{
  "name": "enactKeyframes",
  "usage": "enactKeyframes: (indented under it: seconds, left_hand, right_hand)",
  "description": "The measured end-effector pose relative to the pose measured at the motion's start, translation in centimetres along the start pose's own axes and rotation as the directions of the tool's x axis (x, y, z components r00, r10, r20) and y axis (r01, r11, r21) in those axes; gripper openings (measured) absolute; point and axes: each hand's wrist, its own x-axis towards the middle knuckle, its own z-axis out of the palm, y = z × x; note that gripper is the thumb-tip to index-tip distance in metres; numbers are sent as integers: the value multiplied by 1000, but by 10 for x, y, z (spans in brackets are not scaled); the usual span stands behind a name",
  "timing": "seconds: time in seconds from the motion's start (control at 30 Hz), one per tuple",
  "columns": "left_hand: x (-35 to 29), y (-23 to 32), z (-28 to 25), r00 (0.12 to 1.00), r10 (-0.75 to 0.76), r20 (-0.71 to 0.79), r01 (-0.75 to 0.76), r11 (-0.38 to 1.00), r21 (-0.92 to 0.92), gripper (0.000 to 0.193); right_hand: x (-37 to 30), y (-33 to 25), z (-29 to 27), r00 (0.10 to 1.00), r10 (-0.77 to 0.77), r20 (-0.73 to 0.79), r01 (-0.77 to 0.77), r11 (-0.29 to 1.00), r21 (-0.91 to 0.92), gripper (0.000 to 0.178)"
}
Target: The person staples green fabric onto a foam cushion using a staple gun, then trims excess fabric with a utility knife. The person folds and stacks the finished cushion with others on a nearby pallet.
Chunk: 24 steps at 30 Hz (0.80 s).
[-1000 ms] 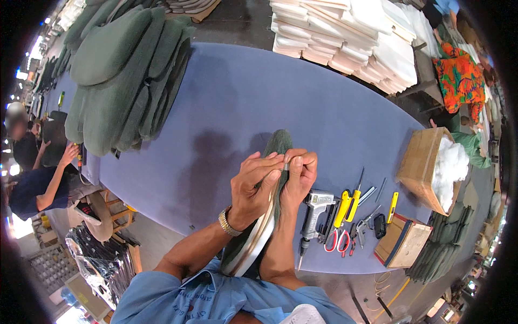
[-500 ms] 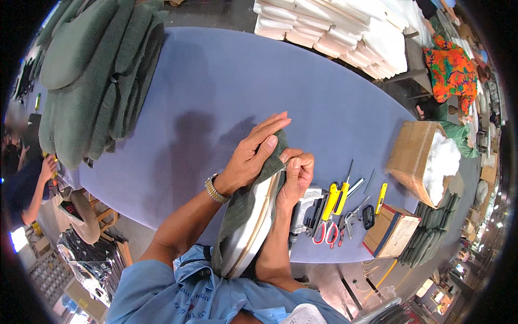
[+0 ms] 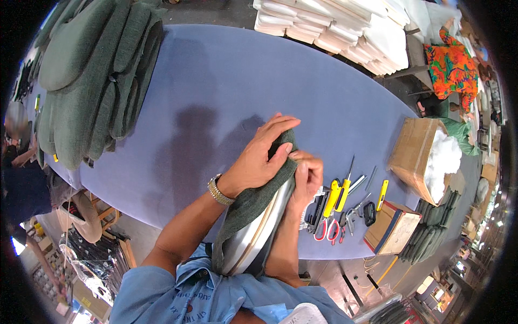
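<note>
A padded cushion [image 3: 250, 234] stands on edge against my body. It has white foam with a thin tan board or strip along its middle, and a dark green fabric cover [image 3: 249, 202] is drawn partly over it. My left hand [image 3: 258, 162], with a metal watch on its wrist, holds the cover at the far tip, fingers long on the outside and thumb pressed on the cloth. My right hand [image 3: 306, 175] is closed, pinching the cover's edge on the right side of that tip. The fingertips of the right hand are partly hidden.
Green finished cushions [image 3: 86, 81] are stacked at the left on the blue table [image 3: 216, 70]. To the right lie scissors [image 3: 326, 229], yellow-handled tools [image 3: 337, 197], a staple gun [image 3: 315, 208] and a carton of white stuffing [image 3: 413, 156]. White foam pads [image 3: 334, 27] are piled beyond; another person sits far right.
Both hands and the cushion's tip have shifted slightly right. The right hand now covers more of the staple gun. At the left, a co-worker's arm has drawn back from the table.
</note>
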Motion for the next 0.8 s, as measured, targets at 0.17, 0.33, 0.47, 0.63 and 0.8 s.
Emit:
enactKeyframes:
  seconds: [0.17, 0.33, 0.47, 0.63, 0.8]
  left_hand:
    - [-2, -6, 3, 999, 30, -17, -30, 1000, 0, 54]
    - [-5, 0, 9, 1000, -9, -11, 9, 1000, -8, 60]
    - [-6, -4, 8, 999, 11, -30, -11, 1000, 2, 64]
    - [-8, -3, 9, 999, 11, -51, -13, 999, -37, 66]
    - [-9, -2, 13, 998, -33, -44, 31, 998, -49, 68]
  right_hand:
    - [-55, -4, -83, 975, 43, -217, -143, 871, -469, 28]
    - [-139, 32, -162, 964, 183, -195, -257, 436, -862, 66]
    - [-118, 41, -141, 972, 144, -185, -206, 152, -967, 90]
    - [-76, -24, -142, 830, 481, -283, -479, 354, -803, 85]
    - [-13, -107, -119, 875, 456, -163, -468, 708, -529, 73]
